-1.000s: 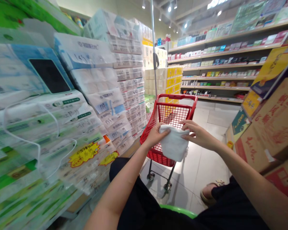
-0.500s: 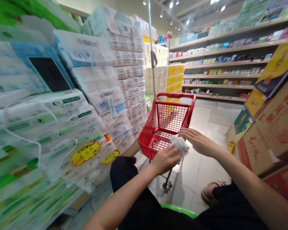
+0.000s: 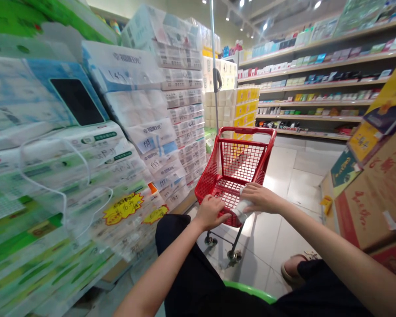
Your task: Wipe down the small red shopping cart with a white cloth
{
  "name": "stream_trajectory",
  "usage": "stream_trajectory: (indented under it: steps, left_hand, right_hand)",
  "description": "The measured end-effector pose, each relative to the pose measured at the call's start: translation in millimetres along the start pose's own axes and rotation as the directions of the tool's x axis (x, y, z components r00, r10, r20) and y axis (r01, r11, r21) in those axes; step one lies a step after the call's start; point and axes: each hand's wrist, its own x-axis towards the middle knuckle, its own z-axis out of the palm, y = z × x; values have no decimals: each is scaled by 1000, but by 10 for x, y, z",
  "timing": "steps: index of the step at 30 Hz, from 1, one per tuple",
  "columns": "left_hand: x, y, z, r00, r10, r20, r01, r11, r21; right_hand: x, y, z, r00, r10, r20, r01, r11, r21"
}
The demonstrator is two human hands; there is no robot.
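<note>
A small red plastic shopping cart (image 3: pixel 218 182) stands right in front of my knees, its basket bare inside. My left hand (image 3: pixel 211 212) rests on the near rim of the basket, fingers curled over the edge and thumb stretched out to the right. Under my right hand (image 3: pixel 261 199) is a crumpled white cloth (image 3: pixel 240 210), pressed against the near right corner of the rim. My right fingers are closed over the cloth, and part of it is hidden beneath them.
Stacked tissue packs (image 3: pixel 171 171) rise on the left, with a phone (image 3: pixel 77 102) and a white cable (image 3: pixel 64 202) on them. Cardboard boxes (image 3: pixel 369 207) stand on the right. Stocked shelves (image 3: pixel 317 90) line the back. A thin metal pole (image 3: pixel 214 53) rises behind the cart's left side.
My left hand has left the cloth and moved left onto the cart's rim. My right hand has come down over the cloth and holds it against the rim.
</note>
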Motion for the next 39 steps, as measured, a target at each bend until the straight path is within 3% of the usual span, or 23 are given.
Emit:
stream_trajectory:
  steps: [3,8,11,16,22,27,32,39]
  left_hand:
    - [32,-56,50,1000,-15,23,15,1000,-6]
    - [78,-36,100,1000,-19,11,19,999,-41]
    - [81,-28,88,999,-37,-1,37,998,-45]
    - [116,-57,78,995,-89,-34,87,995,-49]
    - [216,-137,149,985,-158,-74,154,987,-53]
    - [225,-149,175,983,-168,-80,161,983,-84]
    - [169,-146,170,992,-113,-64,103,985,-136]
    - [79,-206,100,993,-104,-62,93,983,-157]
  right_hand:
    - [-21,226,-61,1000,-13,23,13,1000,26]
    - [-88,700,-100,970,217,-105,-215,976,29]
    - [-54,774,-22,931,320,-176,-328,945,-15]
    - [79,313,190,878,391,-275,-423,903,-68]
    - [186,-417,356,912,290,-290,-328,940,-93]
    - [143,-568,391,923,256,-287,-303,944,-132]
    - [-13,-345,292,959,180,-220,-213,968,-136]
    - [-445,620,-10,895,365,-254,-413,896,-166]
